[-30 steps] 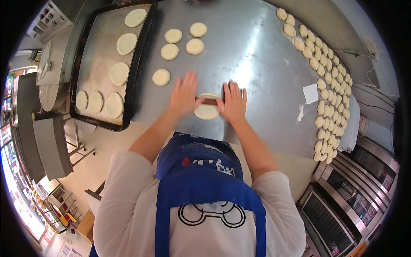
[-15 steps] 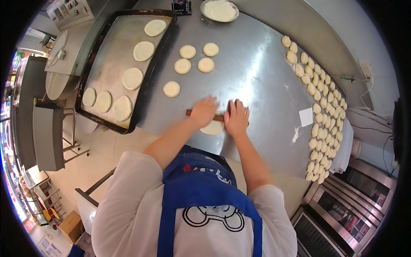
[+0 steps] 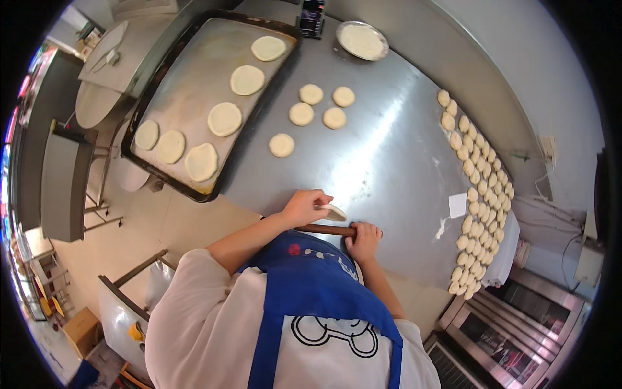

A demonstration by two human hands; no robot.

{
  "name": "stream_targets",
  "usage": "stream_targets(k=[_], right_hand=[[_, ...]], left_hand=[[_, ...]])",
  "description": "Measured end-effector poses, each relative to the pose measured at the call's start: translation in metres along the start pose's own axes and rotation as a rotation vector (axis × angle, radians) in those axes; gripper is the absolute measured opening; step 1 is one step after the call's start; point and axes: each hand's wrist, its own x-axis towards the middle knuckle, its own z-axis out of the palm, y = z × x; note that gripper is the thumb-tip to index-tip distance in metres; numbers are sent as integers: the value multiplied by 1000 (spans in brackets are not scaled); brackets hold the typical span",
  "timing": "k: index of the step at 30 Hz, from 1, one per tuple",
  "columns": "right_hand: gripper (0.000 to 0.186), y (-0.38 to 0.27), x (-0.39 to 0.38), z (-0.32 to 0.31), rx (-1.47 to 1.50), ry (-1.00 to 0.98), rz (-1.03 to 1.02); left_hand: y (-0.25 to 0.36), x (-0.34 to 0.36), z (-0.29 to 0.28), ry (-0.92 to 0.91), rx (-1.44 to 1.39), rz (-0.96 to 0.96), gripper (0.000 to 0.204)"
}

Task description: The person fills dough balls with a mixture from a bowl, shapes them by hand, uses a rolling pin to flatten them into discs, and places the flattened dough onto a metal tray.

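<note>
With its fingers pinched, my left hand [image 3: 306, 207] holds a flat round of dough [image 3: 334, 212] by the edge, lifted and tilted at the front of the metal table [image 3: 402, 155]. My right hand [image 3: 365, 241] is closed round the right end of a brown wooden rolling pin [image 3: 326, 229], which lies crosswise close to my apron. Beyond my hands sit several thick dough discs, the nearest dough disc [image 3: 282, 145] standing apart from the rest. On the left, a dark-rimmed baking tray [image 3: 243, 146] carries several flattened dough rounds, among them a dough round [image 3: 225, 119].
A metal bowl of flour [image 3: 363, 41] and a small black stand [image 3: 312, 18] are at the back. Many small dough pieces [image 3: 483, 201] line the right side, beside a white card [image 3: 457, 205]. Ovens [image 3: 518, 318] stand at the lower right.
My left hand has left the rolling pin and picked up the flat dough round. My right hand has drawn the pin closer to my body. The whole view has shifted a little.
</note>
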Motion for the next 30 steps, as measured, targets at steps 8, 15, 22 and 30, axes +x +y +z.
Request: stream_targets(k=[8,15,22,30], right_hand=[[32,-20,-7,19,-112,16,249],[34,-38,-3,19,-140,-44,420],[35,-44,-8,23,-170,-24,496],[35,-30,17,9,115,4,90]], left_hand=[[25,-8,-221,721,-1087,-48,27],[-33,8,-416,737,-1136,-197,43],[-31,23,-423,881,-338,-290,45],[39,16,-257,799,993,308,29]])
